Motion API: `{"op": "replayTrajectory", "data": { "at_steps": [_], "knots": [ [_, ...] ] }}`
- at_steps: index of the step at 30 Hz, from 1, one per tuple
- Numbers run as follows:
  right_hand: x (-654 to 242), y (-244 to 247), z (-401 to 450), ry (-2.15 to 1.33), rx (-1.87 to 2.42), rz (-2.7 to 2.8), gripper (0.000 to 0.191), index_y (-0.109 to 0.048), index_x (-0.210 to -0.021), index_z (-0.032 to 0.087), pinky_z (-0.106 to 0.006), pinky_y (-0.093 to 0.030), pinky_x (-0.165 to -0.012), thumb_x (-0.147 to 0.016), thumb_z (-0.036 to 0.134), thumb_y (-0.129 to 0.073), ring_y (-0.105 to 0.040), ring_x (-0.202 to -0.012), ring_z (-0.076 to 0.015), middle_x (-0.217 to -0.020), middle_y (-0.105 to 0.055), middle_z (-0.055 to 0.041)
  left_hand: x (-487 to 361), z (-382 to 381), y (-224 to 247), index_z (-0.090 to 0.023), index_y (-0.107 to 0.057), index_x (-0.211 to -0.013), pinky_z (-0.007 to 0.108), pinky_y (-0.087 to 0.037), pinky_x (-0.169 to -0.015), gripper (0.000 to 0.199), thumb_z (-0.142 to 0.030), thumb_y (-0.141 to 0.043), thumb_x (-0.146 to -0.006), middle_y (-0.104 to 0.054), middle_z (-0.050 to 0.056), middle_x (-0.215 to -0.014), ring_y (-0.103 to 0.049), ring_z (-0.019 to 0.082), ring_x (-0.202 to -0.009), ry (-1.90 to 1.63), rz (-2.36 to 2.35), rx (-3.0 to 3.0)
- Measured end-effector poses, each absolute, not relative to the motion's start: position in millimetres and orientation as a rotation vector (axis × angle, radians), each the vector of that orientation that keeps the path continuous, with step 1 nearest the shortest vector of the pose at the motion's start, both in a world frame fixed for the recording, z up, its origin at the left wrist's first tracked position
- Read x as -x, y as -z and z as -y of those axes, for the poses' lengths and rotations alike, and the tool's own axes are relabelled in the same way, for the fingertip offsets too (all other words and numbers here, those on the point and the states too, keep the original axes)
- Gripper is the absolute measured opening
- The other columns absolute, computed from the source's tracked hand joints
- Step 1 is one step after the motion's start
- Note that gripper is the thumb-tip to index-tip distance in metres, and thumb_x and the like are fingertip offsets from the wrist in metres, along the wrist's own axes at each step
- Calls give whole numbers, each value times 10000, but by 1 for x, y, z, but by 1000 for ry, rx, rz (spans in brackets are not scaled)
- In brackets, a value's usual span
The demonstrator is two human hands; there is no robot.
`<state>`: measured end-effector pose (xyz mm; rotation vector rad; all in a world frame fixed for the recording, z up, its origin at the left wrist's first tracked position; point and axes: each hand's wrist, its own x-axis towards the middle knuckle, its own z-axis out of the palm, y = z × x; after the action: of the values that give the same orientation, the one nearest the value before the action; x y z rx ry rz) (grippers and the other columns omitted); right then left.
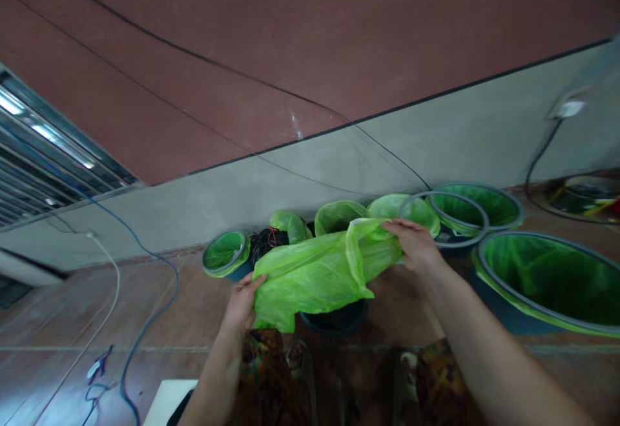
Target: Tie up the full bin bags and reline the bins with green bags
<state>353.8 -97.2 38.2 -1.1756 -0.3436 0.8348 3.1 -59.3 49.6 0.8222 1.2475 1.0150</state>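
A bright green plastic bag (310, 271) is stretched out between my two hands. My left hand (245, 300) is closed on its left end, thumb on top. At the other end my right hand (411, 240) grips the upper right edge. Part of the bag is folded over near the right side. Beneath it, a dark round bin (336, 323) stands on the floor between my feet, mostly hidden by the bag.
Lined bins stand along the wall, including a small one (225, 252) at left and a large one (552, 277) at right. A grey ring (443, 195) leans among them. A black bag (264, 243) sits nearby. A blue cord (150, 319) crosses the floor at left.
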Motion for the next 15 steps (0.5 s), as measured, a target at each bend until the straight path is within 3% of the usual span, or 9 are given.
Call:
{"op": "replayTrajectory", "data": {
  "at_steps": [6, 12, 15],
  "knots": [
    [-375, -41, 91, -701, 1164, 123, 182, -648, -688, 176, -217, -479, -508, -545, 150, -759, -586, -541, -108, -600, -648, 39, 26, 55, -42, -145, -661, -811, 232, -526, -623, 293, -188, -796, -554, -723, 11, -740, -672, 144, -631, -1021, -1268, -804],
    [-366, -35, 80, -656, 1250, 215, 166, -666, -752, 166, -218, -336, -416, -611, 224, -731, -364, -414, -53, -583, -588, 54, 35, 44, -31, -154, -624, -725, 224, -471, -539, 179, -162, -719, -574, -658, -12, -600, -638, 146, -551, -1012, -1449, -760],
    [-351, -28, 77, -713, 1442, 607, 190, -698, -829, 162, -261, -443, -566, -642, 169, -667, -509, -541, -102, -699, -657, 5, 23, 42, -34, -141, -641, -713, 212, -456, -541, 183, -178, -729, -556, -652, -10, -588, -623, 135, -540, -1048, -1383, -834]
  ]
}}
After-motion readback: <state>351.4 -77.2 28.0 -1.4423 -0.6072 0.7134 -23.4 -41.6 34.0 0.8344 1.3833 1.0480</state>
